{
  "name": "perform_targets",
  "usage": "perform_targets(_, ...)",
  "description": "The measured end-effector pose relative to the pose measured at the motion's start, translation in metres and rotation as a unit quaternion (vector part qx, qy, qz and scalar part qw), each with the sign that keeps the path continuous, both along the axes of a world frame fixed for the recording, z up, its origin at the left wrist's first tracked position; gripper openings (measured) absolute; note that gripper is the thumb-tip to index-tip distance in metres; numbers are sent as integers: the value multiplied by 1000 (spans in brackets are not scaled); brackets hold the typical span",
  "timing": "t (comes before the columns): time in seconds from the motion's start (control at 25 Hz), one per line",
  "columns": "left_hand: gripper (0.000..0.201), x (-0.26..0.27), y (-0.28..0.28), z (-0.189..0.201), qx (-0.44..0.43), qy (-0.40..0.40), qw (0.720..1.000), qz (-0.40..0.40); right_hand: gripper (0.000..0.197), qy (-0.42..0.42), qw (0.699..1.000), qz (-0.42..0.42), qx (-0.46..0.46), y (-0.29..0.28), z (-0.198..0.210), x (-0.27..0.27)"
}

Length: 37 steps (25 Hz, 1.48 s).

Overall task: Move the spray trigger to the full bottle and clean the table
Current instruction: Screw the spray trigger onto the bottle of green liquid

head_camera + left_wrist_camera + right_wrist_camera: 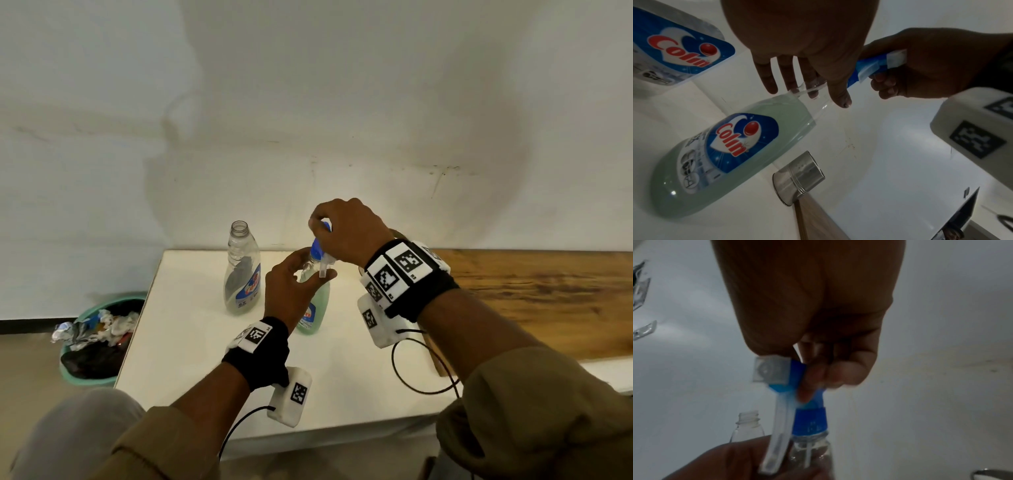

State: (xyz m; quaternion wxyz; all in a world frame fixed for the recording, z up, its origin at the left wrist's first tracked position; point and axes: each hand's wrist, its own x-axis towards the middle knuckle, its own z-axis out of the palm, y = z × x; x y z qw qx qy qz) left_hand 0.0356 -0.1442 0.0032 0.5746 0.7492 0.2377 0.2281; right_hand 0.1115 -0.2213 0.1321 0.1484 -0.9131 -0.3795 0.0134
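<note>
The full bottle (313,310) of pale green liquid stands on the white table (191,342). My left hand (310,269) holds its clear neck (813,92), thumb on one side and fingers on the other. The blue and white spray trigger (321,248) sits on that neck, its blue collar (810,421) over the mouth and its dip tube inside. My right hand (325,229) grips the trigger's head (789,374) from above. The empty bottle (241,270) stands uncapped just to the left, apart from both hands.
A steel cup (799,175) stands to the right of the full bottle, at the end of a wooden board (531,301) that covers the table's right side. On the floor to the left is a green bin (99,339) full of rubbish. A wall runs behind the table.
</note>
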Motion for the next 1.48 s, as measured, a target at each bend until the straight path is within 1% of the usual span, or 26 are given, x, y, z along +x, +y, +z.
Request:
perform_targets(0.08,63,1,0,0,-1,6,1000,-4,31,99,995,29,-15,-8,11,7)
perform_targets(0.12,64,3,-1,0,3,12,1000,-8,33,106,991,56,-51,-13,17,10)
perform_targets(0.2,67,5,2,0,5,24,1000,-6,39,60,985,107,-122,-14,26,15)
perform_targets(0.28,67,6,2,0,9,26,1000,-4,37,11,984,113,-138,-16,30,17)
perform_targets(0.32,67,5,2,0,7,25,1000,0,34,-14,986,100,-133,-15,29,17)
perform_targets(0.4,68,4,1,0,3,19,1000,0,35,-58,989,54,-125,-13,23,13)
perform_targets(0.48,65,2,2,0,-5,9,1000,-1,44,-88,991,6,-97,-10,7,5)
perform_targets(0.56,58,1,2,-1,-20,-11,1000,-2,54,-58,997,-48,-36,-9,-11,-4)
perform_targets(0.64,53,0,2,-2,-22,-21,1000,-5,73,21,997,-80,12,-11,-20,-11)
perform_targets(0.68,52,0,3,-2,-19,-20,1000,-7,81,29,995,-88,32,-15,-21,-10)
perform_targets(0.72,53,1,3,-2,-13,-17,1000,-8,81,13,994,-95,57,-20,-20,-8)
perform_targets(0.76,55,2,3,-2,-6,-14,1000,-8,70,-23,992,-86,91,-25,-19,-4)
perform_targets(0.8,57,4,3,-2,-1,-11,1000,-8,48,-51,988,-63,131,-29,-14,0)
perform_targets(0.84,58,5,3,-3,2,-9,1000,-8,21,-52,988,-13,145,-34,-10,5)
perform_targets(0.88,58,5,3,-3,3,-7,1000,-8,24,-42,990,59,121,-36,-6,9)
perform_targets(0.92,59,4,3,-4,3,-3,1000,-8,42,-25,989,128,66,-37,-5,13)
perform_targets(0.96,59,4,3,-4,1,-1,1000,-8,48,-10,986,164,8,-36,-5,17)
perform_targets(1.0,60,4,3,-3,0,1,1000,-7,47,-5,986,165,-25,-34,-3,18)
perform_targets(1.04,60,4,3,-2,0,1,1000,-7,44,-18,988,153,-30,-32,0,18)
perform_targets(1.12,61,4,3,0,2,0,1000,-3,33,-84,990,112,-25,-31,4,21)
perform_targets(1.16,61,4,3,0,1,-1,1000,-1,31,-117,988,92,-28,-31,5,19)
perform_targets(1.2,61,4,2,0,0,-5,1000,0,35,-130,988,73,-27,-30,5,14)
perform_targets(1.36,57,2,-1,-1,12,-26,1000,-4,46,-89,996,11,27,-15,-9,-13)
perform_targets(1.4,55,1,0,-1,11,-28,1000,-2,41,-70,997,1,41,-11,-9,-17)
perform_targets(1.48,52,-1,1,0,4,-25,1000,-8,29,27,998,-4,62,-6,-1,-17)
